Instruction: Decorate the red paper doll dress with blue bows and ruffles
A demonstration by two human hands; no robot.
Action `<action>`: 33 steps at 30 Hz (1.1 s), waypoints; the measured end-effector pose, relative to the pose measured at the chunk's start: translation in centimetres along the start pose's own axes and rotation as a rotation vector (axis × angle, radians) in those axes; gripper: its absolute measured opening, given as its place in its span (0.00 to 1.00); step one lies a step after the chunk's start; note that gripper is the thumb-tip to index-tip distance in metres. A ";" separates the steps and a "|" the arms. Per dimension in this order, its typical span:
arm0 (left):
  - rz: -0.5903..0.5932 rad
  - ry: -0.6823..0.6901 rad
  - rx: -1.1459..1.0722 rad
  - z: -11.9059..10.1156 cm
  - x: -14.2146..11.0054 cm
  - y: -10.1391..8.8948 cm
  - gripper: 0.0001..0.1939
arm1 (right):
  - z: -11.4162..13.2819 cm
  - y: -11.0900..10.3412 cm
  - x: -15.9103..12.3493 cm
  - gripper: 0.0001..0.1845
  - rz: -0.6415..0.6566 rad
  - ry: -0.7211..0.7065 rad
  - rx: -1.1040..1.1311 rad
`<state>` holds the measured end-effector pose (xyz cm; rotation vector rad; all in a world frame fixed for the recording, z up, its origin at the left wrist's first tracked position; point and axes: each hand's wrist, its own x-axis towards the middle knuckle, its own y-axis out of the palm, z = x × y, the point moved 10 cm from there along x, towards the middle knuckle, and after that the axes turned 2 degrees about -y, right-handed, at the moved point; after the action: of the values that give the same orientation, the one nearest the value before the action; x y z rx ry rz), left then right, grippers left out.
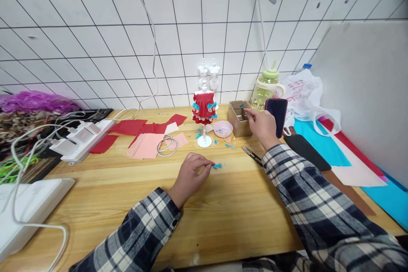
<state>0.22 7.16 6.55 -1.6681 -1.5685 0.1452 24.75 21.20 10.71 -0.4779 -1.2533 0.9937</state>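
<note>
My left hand (193, 175) is low over the wooden table, thumb and index finger closed at one end of a small blue fabric bow (218, 165). My right hand (262, 125) reaches over a small cardboard box (245, 127), its fingertips pinched at the opening; whatever they hold is too small to make out. A blue scrap (241, 105) shows at the box's far rim. Between my hands, farther back, stands a white mini dress form (204, 140) wearing a red ruffled dress (204, 104) with blue bows. Beside it sits a pink bowl (223, 128) of tiny beads.
Thread snips (251, 154) lie below my right wrist. A phone (276, 114) stands upright beside that hand, before a green-lidded bottle (267, 87). Red cloth (129, 127), pink cloth (148, 145) and white rings (167, 145) lie left; a power strip (83, 140) edges the table.
</note>
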 end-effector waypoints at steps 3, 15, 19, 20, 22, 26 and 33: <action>0.004 -0.005 0.002 0.0 0.1 0.0 0.08 | -0.2 -0.7 -0.5 0.17 -0.079 0.019 0.015; 0.009 -0.016 0.005 0.0 0.1 0.0 0.08 | 0.5 -0.2 -2.1 0.20 -0.050 -0.020 -0.042; 0.006 -0.017 0.006 -0.1 0.2 0.0 0.08 | 1.0 -0.9 -2.8 0.20 -0.105 -0.047 -0.077; 0.005 -0.015 0.005 -0.1 0.2 -0.1 0.08 | 0.9 -1.1 -2.9 0.20 -0.114 -0.045 -0.080; 0.005 -0.014 0.005 -0.1 0.2 -0.1 0.08 | 0.8 -1.2 -2.8 0.19 -0.117 -0.039 -0.076; 0.010 -0.014 0.009 0.0 0.1 0.0 0.08 | 0.3 -1.5 -2.4 0.18 -0.114 -0.025 -0.030; -0.007 0.020 0.014 -0.3 0.0 -0.1 0.08 | 2.0 -3.0 -4.5 0.22 -0.214 -0.059 0.128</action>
<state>0.31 7.03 6.82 -1.6486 -1.5551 0.1348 23.98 15.49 11.13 -0.2113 -1.2562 0.9039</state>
